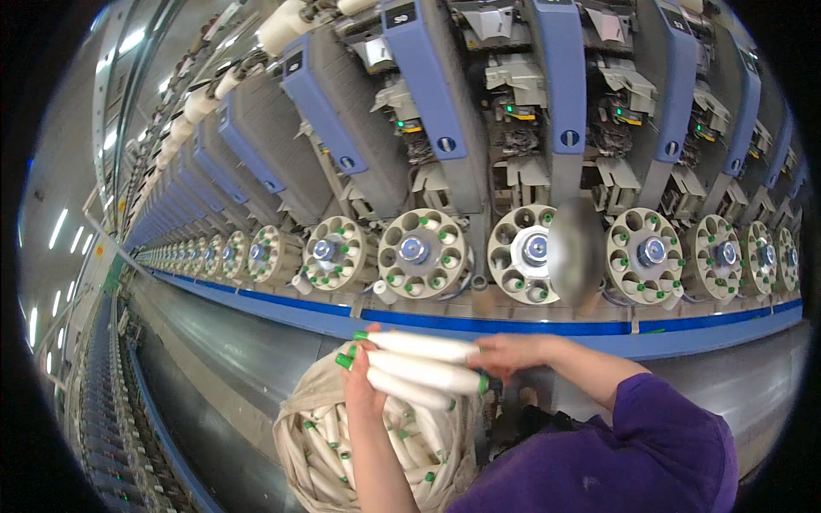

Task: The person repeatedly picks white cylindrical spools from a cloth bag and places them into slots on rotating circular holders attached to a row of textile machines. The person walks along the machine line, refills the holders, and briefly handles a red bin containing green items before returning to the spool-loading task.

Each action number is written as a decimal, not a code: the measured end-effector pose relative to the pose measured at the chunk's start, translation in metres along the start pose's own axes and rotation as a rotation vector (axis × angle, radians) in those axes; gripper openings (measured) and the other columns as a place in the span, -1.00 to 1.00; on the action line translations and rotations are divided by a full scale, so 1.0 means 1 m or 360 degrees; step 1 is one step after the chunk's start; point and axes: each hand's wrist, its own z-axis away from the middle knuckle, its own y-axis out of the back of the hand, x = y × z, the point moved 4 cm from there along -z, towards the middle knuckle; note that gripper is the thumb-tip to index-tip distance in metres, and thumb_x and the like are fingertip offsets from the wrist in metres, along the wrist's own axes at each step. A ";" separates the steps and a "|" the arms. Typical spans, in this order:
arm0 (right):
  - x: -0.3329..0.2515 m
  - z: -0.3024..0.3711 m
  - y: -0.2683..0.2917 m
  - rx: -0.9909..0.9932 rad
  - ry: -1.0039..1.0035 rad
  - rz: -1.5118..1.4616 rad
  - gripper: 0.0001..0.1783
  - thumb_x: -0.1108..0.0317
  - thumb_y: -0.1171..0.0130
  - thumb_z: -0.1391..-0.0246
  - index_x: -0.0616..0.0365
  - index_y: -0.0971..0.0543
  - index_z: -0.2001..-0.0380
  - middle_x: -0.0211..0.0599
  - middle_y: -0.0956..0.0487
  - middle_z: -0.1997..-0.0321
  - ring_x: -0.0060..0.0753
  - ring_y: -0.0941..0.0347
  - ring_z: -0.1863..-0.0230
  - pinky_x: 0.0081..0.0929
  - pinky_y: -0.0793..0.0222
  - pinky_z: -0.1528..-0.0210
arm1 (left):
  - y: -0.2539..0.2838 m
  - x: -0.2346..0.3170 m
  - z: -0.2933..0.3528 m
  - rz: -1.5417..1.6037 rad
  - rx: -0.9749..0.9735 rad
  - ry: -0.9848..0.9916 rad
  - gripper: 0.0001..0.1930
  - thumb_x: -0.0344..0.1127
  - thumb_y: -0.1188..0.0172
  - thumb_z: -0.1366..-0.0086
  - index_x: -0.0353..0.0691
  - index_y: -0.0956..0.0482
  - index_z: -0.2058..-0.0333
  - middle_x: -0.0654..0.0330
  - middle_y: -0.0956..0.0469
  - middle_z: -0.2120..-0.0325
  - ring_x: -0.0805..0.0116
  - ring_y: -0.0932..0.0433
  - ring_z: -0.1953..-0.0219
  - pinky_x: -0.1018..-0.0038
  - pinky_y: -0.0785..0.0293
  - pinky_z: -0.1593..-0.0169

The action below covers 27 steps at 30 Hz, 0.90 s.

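Several white yarn bobbins (428, 374) with green ends lie side by side across my two hands, above an open sack. My left hand (363, 392) is closed around their left ends. At the right end of the uppermost bobbin, the fingers of my right hand (511, 352) are closed on it. Below them, the beige cloth sack (292, 425) holds many more such bobbins, jumbled together. Facing me, a round bobbin magazine (425, 215) has a ring of pockets around a blue hub, and green bobbin tips show in some of them.
A long winding machine with blue upright panels (432, 85) runs across the view, a bobbin magazine before each section. A blue rail (479, 323) edges its front. To the left, a conveyor-like track (107, 410) follows the aisle floor (205, 385). A grey blur hides part of one magazine.
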 end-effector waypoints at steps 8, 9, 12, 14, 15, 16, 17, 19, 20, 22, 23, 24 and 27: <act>-0.001 0.028 0.113 0.0139 0.0950 -0.1296 -0.50 -0.07 0.15 -0.28 0.11 -0.39 0.53 -0.22 -0.46 0.02 -0.23 -0.37 -0.03 -0.21 -0.29 -0.11 | -0.050 -0.043 -0.088 0.0223 -0.0072 -0.0158 -0.79 -0.11 -0.09 -0.33 -0.10 -0.48 0.23 0.16 -0.29 -0.17 0.14 -0.29 -0.19 0.06 -0.25 -0.24; 0.000 0.034 0.127 0.0299 0.1086 -0.1188 -0.48 -0.06 0.14 -0.27 0.06 -0.33 0.65 -0.22 -0.38 -0.15 -0.19 -0.26 -0.18 -0.13 -0.20 -0.19 | -0.053 -0.046 -0.098 0.0252 -0.0016 -0.0164 -0.79 -0.11 -0.09 -0.32 -0.09 -0.49 0.21 0.16 -0.29 -0.17 0.13 -0.28 -0.19 0.05 -0.25 -0.24; 0.000 0.042 0.179 0.0371 0.1283 -0.1796 -0.53 0.10 0.03 -0.26 -0.03 -0.31 0.73 -0.38 -0.51 0.16 -0.35 -0.41 0.01 -0.01 -0.19 -0.27 | -0.063 -0.048 -0.119 0.0162 -0.0074 -0.0217 -0.78 -0.12 -0.12 -0.31 -0.11 -0.47 0.22 0.14 -0.25 -0.18 0.10 -0.28 -0.19 0.03 -0.29 -0.21; 0.003 0.045 0.206 0.0546 0.1263 -0.1926 -0.53 0.09 0.04 -0.27 -0.07 -0.27 0.74 -0.69 -0.36 0.60 -0.62 -0.37 0.43 -0.19 -0.40 -0.08 | -0.067 -0.048 -0.129 0.0133 -0.0060 -0.0242 -0.78 -0.13 -0.11 -0.32 -0.15 -0.45 0.24 0.10 -0.21 -0.19 0.09 -0.29 -0.17 0.04 -0.33 -0.18; 0.001 0.042 0.213 0.0507 0.1183 -0.1857 -0.54 0.09 0.04 -0.26 -0.06 -0.27 0.73 -0.66 -0.36 0.59 -0.63 -0.35 0.47 -0.25 -0.43 0.01 | -0.069 -0.048 -0.134 0.0074 -0.0039 -0.0247 -0.78 -0.13 -0.11 -0.32 -0.15 -0.45 0.24 0.09 -0.21 -0.19 0.09 -0.30 -0.17 0.04 -0.33 -0.18; -0.003 0.039 0.218 0.0447 0.1156 -0.1793 -0.55 0.10 0.03 -0.26 -0.06 -0.27 0.72 -0.64 -0.37 0.59 -0.64 -0.32 0.51 -0.32 -0.46 0.11 | -0.071 -0.047 -0.137 0.0026 -0.0065 -0.0273 -0.78 -0.13 -0.11 -0.32 -0.15 -0.44 0.24 0.08 -0.21 -0.19 0.09 -0.30 -0.16 0.05 -0.33 -0.19; -0.007 0.034 0.220 0.0389 0.1133 -0.1730 -0.56 0.11 0.03 -0.26 -0.05 -0.28 0.70 -0.61 -0.38 0.58 -0.65 -0.29 0.54 -0.39 -0.49 0.20 | -0.074 -0.047 -0.141 -0.0030 -0.0131 -0.0306 -0.78 -0.14 -0.11 -0.32 -0.16 -0.44 0.24 0.07 -0.21 -0.18 0.09 -0.30 -0.16 0.05 -0.33 -0.19; -0.009 0.027 0.224 0.0910 0.0856 -0.1175 -0.67 0.02 0.01 -0.23 0.01 -0.39 0.46 -0.51 -0.48 0.43 -0.70 -0.18 0.60 -0.56 -0.39 0.41 | -0.074 -0.044 -0.148 -0.0117 -0.0092 -0.0313 -0.79 -0.15 -0.10 -0.33 -0.16 -0.43 0.24 0.06 -0.20 -0.19 0.08 -0.30 -0.15 0.06 -0.33 -0.19; -0.013 0.022 0.221 0.1029 0.0768 -0.0896 -0.67 -0.01 0.00 -0.22 0.02 -0.42 0.36 -0.48 -0.50 0.38 -0.72 -0.18 0.60 -0.61 -0.35 0.44 | -0.074 -0.043 -0.150 -0.0127 -0.0105 -0.0361 -0.79 -0.15 -0.10 -0.33 -0.16 -0.43 0.24 0.05 -0.20 -0.19 0.08 -0.31 -0.15 0.06 -0.33 -0.18; -0.021 0.005 0.209 0.0860 0.0606 -0.0637 -0.68 0.04 0.00 -0.24 0.04 -0.44 0.14 -0.50 -0.45 0.38 -0.75 -0.14 0.58 -0.70 -0.19 0.52 | -0.069 -0.045 -0.157 -0.0126 -0.0076 -0.0292 -0.80 -0.16 -0.10 -0.33 -0.16 -0.44 0.24 0.05 -0.20 -0.19 0.08 -0.30 -0.15 0.06 -0.33 -0.18; -0.027 -0.003 0.199 0.0519 0.0641 -0.0657 -0.67 0.13 -0.01 -0.26 0.04 -0.44 0.02 -0.55 -0.39 0.42 -0.76 -0.10 0.57 -0.73 -0.06 0.57 | -0.067 -0.046 -0.159 -0.0098 -0.0106 -0.0278 -0.80 -0.16 -0.10 -0.33 -0.16 -0.44 0.24 0.05 -0.21 -0.19 0.08 -0.30 -0.16 0.06 -0.33 -0.18; -0.028 -0.010 0.193 0.0432 0.0578 -0.0579 -0.68 0.17 -0.04 -0.24 0.11 -0.49 0.05 -0.53 -0.37 0.51 -0.74 -0.08 0.61 -0.72 0.00 0.59 | -0.063 -0.047 -0.163 -0.0056 -0.0061 -0.0225 -0.79 -0.16 -0.10 -0.33 -0.16 -0.45 0.23 0.05 -0.21 -0.19 0.08 -0.30 -0.16 0.06 -0.33 -0.18; -0.021 -0.013 0.196 0.0368 0.0478 -0.0728 -0.69 0.15 -0.11 -0.20 0.13 -0.55 0.13 -0.60 -0.40 0.61 -0.76 -0.08 0.68 -0.71 0.06 0.66 | -0.051 -0.049 -0.170 0.0094 -0.0054 -0.0129 -0.78 -0.15 -0.11 -0.32 -0.16 -0.46 0.22 0.06 -0.20 -0.19 0.08 -0.30 -0.17 0.06 -0.34 -0.18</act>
